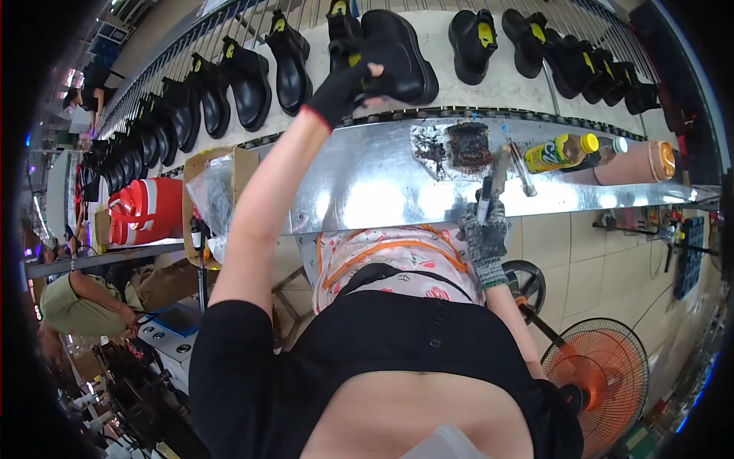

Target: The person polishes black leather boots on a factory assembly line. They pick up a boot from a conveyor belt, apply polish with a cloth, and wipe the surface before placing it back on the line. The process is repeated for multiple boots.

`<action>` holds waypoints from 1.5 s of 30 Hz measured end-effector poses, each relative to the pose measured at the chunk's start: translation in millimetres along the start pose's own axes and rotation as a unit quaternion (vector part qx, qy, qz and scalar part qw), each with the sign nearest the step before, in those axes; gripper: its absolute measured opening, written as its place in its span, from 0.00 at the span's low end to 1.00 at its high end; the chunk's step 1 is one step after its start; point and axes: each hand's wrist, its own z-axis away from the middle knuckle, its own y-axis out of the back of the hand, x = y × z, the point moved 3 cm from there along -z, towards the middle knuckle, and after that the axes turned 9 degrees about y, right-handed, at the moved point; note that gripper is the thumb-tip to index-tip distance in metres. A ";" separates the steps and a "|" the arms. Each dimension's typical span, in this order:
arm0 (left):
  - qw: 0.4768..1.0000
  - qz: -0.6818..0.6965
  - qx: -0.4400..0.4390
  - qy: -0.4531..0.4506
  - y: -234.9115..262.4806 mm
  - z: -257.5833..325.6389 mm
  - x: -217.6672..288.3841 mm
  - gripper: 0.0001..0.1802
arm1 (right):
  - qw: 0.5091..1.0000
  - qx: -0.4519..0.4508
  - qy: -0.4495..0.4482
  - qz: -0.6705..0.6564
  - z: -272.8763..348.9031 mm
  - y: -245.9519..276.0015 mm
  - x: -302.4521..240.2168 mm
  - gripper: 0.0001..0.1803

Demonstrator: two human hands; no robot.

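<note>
My left hand, in a black glove with a red cuff and bare fingertips, is closed on a black ankle boot. That boot lies tilted on the conveyor, its toe toward me, against a neighbouring boot with a yellow tag. My right hand, in a stained grey knit glove, is at the bench's near edge, closed round a slim tool with a silver-and-dark handle. The tool's far end is hard to make out. Just beyond it sits a dark, crusted pad on a smeared sheet.
Black boots line the conveyor on both sides. On the metal bench stand a yellow-capped bottle and a pinkish tumbler. A red jug and cardboard box are left; an orange fan is lower right.
</note>
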 end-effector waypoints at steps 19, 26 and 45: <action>0.723 -0.560 0.236 -0.329 4.6 -143.3 -86.3 0.10 | 0.903 -0.067 0.233 0.354 -37.8 -5.5 51.7 0.16; 0.945 -0.265 0.072 -0.176 -28.3 -137.3 -99.8 0.13 | 0.913 -0.064 0.206 0.345 -39.1 -3.5 52.9 0.16; 0.786 -0.506 0.080 -0.346 -77.2 -48.0 -77.2 0.22 | 0.890 -0.039 0.238 0.388 -38.8 -6.3 62.7 0.14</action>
